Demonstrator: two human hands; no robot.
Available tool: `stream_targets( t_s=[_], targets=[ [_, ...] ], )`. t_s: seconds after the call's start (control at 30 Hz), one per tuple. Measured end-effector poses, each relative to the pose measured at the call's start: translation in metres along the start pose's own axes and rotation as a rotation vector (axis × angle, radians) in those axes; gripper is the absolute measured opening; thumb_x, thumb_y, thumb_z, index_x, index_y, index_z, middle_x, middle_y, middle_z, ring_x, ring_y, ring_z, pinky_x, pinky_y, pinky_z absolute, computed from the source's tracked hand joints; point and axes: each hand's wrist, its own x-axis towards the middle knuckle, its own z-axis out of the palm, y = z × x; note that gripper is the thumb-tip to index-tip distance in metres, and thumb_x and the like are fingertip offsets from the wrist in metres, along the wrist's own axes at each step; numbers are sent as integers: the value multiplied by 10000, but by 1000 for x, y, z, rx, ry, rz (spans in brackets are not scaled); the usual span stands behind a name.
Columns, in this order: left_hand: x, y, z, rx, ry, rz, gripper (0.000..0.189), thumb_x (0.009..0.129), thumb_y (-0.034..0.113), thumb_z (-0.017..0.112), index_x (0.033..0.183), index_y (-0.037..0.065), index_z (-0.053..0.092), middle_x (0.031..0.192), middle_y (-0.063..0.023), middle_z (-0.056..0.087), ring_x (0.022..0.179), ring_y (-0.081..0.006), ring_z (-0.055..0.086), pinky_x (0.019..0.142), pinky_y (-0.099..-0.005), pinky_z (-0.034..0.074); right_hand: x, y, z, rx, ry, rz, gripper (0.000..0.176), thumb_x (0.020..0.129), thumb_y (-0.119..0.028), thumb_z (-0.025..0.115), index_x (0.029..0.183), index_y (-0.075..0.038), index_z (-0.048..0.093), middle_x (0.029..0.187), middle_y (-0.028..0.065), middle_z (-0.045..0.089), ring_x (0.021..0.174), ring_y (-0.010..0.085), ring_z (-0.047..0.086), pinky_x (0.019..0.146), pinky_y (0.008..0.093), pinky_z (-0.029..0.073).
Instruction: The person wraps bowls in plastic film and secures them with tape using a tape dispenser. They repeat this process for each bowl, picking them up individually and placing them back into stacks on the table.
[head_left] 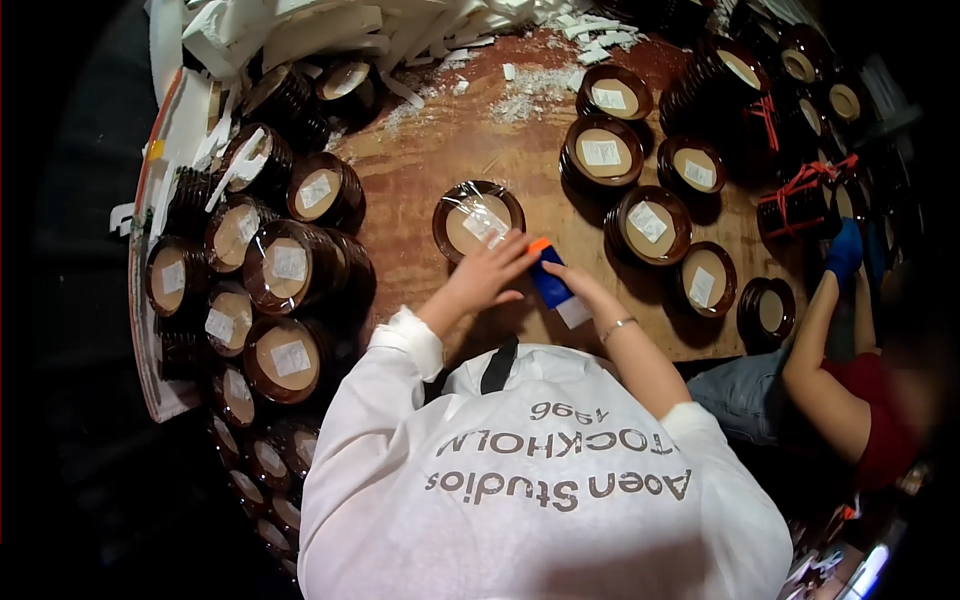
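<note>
In front of me on the table is a dark brown glazed dish with a tan round centre and shiny clear wrap over it. A white label lies on that centre. My left hand reaches over the near edge of the dish, fingers stretched out and fingertips right at the label. Close beside it on the right, my right hand grips a flat blue-and-orange packet, its orange end toward my left fingers. A white strip sticks out at the packet's lower end. What kind of packet it is, I cannot tell.
Stacks of labelled brown dishes crowd the left side, and more stacks stand on the right. White foam pieces are heaped at the back. At right, a co-worker's blue-gloved hand is by a red-tied stack.
</note>
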Motion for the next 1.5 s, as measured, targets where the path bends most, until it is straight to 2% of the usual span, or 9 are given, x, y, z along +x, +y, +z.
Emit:
stream_targets(
  t_s=[0.17,0.4,0.5,0.63,0.8,0.9,1.13,1.27,1.5],
  targets=[
    [0,10,36,605,14,58,370,697,244,464,973,52,620,1358,-84,245,1277,-279,132,1030,-453,86,-10,37,-14,-358,227,-326,513,701,-255,625,1011,114,449,942,218,557,872,290,562,751,333,438],
    [5,32,66,1082,-713,282,460,816,373,342,1177,122,478,1297,52,360,1288,-225,74,1011,-511,-90,17,70,18,-528,353,-219,581,738,-238,577,1069,159,313,1018,279,496,978,371,496,835,360,389],
    [-9,29,109,1128,-531,132,399,833,314,327,1164,161,490,1299,82,351,1285,-206,88,1015,-488,-105,39,83,14,-487,338,-317,460,738,-237,594,995,98,413,928,231,533,875,318,541,734,351,423],
    [-43,39,104,416,-277,-119,201,742,186,450,721,104,632,750,-33,601,783,-168,525,903,-354,297,-14,37,4,-572,241,-325,446,732,-264,617,1003,48,449,893,145,531,821,233,517,743,329,404],
    [-65,38,58,-245,-75,-638,257,679,278,577,760,36,606,761,-115,594,760,-262,546,746,-363,406,19,-9,42,-72,409,-745,398,770,-334,597,937,9,482,797,22,514,697,153,481,642,288,411],
    [-76,15,78,-1162,380,-1195,671,714,481,603,1108,-36,437,1031,-203,523,905,-270,531,756,-329,428,36,-47,61,123,44,-28,486,799,-340,553,1146,-18,441,1109,82,495,972,194,489,777,260,401],
    [-47,-44,88,-1869,695,-997,779,725,424,613,1245,-42,269,1199,-189,402,1107,-230,401,897,-327,356,32,-49,73,437,-128,-11,543,798,-391,529,1204,-59,387,1159,87,469,1043,191,460,873,362,388],
    [-30,-56,142,-1929,808,-900,853,698,388,649,1259,-57,185,1222,-173,380,1109,-235,389,926,-317,314,41,-42,63,421,-215,-14,498,805,-332,535,1204,-77,381,1151,86,464,1045,214,458,831,385,427],
    [-39,-56,44,-1836,1004,-1005,777,745,310,616,1277,0,143,1250,-127,331,1153,-189,324,959,-296,259,43,-83,94,322,-198,-168,508,782,-274,568,1199,-48,383,1143,85,461,1021,211,467,768,346,446]
  ],
)
